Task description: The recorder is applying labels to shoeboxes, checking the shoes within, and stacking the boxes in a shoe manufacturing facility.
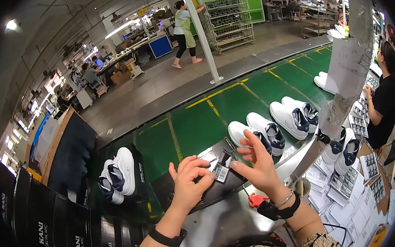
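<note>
A green belt (pixel 159 143) is stretching diagonally across the station, carrying white sneakers (pixel 290 119). Another white pair (pixel 126 171) is resting near the left hand (pixel 190 181). A wrapped post (pixel 351 56) is partly obstructing the view toward a person in black (pixel 385 101). Printed sheets (pixel 343 181) are lying in overlapping layers at right. The label (pixel 222 172) is sitting above the black box (pixel 215 192), between both hands, showing dark and white areas with a barcode. Left fingers are curling narrowly beside it; whether they are gripping cannot be determined. The right hand (pixel 261 168) is spreading its fingers wide, thumb near the label.
</note>
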Available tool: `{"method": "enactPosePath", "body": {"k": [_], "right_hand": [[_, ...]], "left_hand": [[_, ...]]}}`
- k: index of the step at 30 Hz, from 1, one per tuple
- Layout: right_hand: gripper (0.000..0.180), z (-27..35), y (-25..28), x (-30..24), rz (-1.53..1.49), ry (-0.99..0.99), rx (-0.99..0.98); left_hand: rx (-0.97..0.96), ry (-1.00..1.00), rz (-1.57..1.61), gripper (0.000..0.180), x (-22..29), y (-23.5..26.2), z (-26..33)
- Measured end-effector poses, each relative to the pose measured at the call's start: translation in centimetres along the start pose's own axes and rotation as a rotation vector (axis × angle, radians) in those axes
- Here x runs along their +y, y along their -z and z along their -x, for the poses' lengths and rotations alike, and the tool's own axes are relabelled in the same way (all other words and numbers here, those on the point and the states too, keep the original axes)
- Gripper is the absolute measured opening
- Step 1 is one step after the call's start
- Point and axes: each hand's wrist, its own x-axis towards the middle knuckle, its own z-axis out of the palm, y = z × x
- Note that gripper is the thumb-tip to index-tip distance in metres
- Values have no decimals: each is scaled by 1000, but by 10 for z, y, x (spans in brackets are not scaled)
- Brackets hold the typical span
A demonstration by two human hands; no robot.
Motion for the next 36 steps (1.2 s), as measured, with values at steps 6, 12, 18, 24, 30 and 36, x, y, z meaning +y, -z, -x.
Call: {"method": "enactPosePath", "body": {"k": [6,12,18,24,30,36], "right_hand": [[33,-7,-4,1,-260,-336,-296],[27,-4,3,8,-68,-310,-294],[33,1,1,12,107,-220,-235],[34,-2,-4,12,21,-257,-260],[32,-8,-15,0,67,-39,-262],[32,-8,-9,8,116,-187,-354]], "left_hand": [[-46,-35,-61,13,-5,5,6],[20,-111,-212,15,-6,-4,8],[1,-139,-296,18,-8,-1,8],[-15,-92,-214,18,-15,5,8],[-7,-72,-173,18,-23,10,12],[-36,-108,-297,20,-16,10,12]]}}
